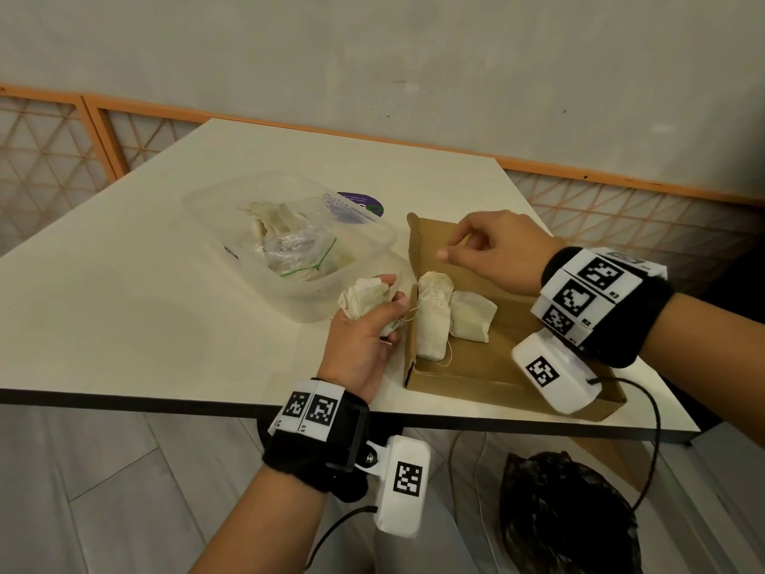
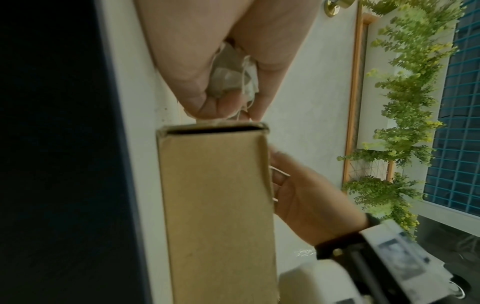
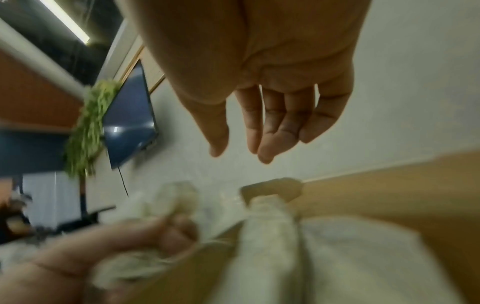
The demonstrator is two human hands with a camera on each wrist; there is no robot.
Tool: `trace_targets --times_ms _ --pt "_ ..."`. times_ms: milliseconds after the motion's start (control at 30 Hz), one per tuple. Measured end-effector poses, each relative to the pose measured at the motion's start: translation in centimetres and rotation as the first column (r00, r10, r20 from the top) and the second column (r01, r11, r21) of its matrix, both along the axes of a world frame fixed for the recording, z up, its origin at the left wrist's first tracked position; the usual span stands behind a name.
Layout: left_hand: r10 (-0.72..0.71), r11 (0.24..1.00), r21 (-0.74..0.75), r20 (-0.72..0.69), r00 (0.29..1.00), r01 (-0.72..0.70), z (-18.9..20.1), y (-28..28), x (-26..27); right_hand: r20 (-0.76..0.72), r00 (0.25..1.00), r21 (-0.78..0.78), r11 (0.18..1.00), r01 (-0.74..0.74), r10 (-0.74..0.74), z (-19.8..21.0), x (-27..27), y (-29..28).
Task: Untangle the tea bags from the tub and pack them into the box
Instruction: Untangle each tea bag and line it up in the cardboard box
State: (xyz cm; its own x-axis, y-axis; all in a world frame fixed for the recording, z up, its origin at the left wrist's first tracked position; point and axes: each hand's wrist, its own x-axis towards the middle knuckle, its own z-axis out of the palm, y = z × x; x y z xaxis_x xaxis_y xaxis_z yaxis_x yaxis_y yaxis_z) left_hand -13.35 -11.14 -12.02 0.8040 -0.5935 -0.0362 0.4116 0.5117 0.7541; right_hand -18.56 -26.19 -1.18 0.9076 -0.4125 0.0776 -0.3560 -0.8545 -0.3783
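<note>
A crumpled clump of tea bags (image 1: pixel 364 302) is gripped in the left hand (image 1: pixel 364 337), partly hidden by curled fingers, between the tub (image 1: pixel 289 242) and the box (image 1: pixel 488 366). The right hand (image 1: pixel 492 250) is held relaxed and empty above the box near the surface's front edge, where two tea bags (image 1: pixel 432 321) lie with long axes running front to back.

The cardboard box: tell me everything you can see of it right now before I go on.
The cardboard box is plain brown and shallow, open on top, with a flap standing up at its far end. It lies flat on the table near the front edge, just right of the clear tub. Two tea bags lie side by side in its left half; the rest of the floor that shows is bare. The right hand hovers over it, empty, while the left hand, gripping a bundle of tea bags, sits at its left wall.
</note>
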Motion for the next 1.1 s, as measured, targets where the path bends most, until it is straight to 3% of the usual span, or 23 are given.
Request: trace_targets --times_ms 100,167,367,500,700,833,1100 --pt "-0.036 0.999 0.012 0.061 0.997 0.035 0.2 0.0 -0.3 -0.175 0.981 0.236 0.971 -0.035 0.078 0.0 0.3 2.7" --pt "-0.052 0.999 0.019 0.095 0.994 0.051 0.3 0.1 -0.5 -0.227 0.966 0.248 0.967 -0.065 0.123 -0.5 0.8 3.2" --pt "-0.038 0.998 -0.05 0.018 0.999 0.039 0.4 0.2 -0.3 -0.058 0.997 0.441 0.897 -0.014 0.044 -0.6 0.9 1.7" --pt "0.026 0.998 -0.056 -0.047 0.999 -0.028 0.1 0.2 0.1 -0.02 0.998 0.341 0.938 -0.056 0.067 0.5 0.0 0.4" --pt "0.041 0.998 -0.038 -0.058 0.997 -0.043 -0.1 0.0 0.2 -0.243 0.941 0.189 0.963 -0.192 0.235 2.2 -1.4 0.1" --pt "0.049 0.998 -0.026 -0.05 0.998 -0.051 -0.1 -0.1 0.2 -0.368 0.86 0.339 0.912 -0.23 0.353 1.7 -1.7 1.4" --pt "0.05 0.999 -0.007 -0.043 0.998 -0.05 -0.2 0.0 0.2 -0.383 0.893 0.165 0.969 -0.185 0.236 -2.0 0.5 1.4"
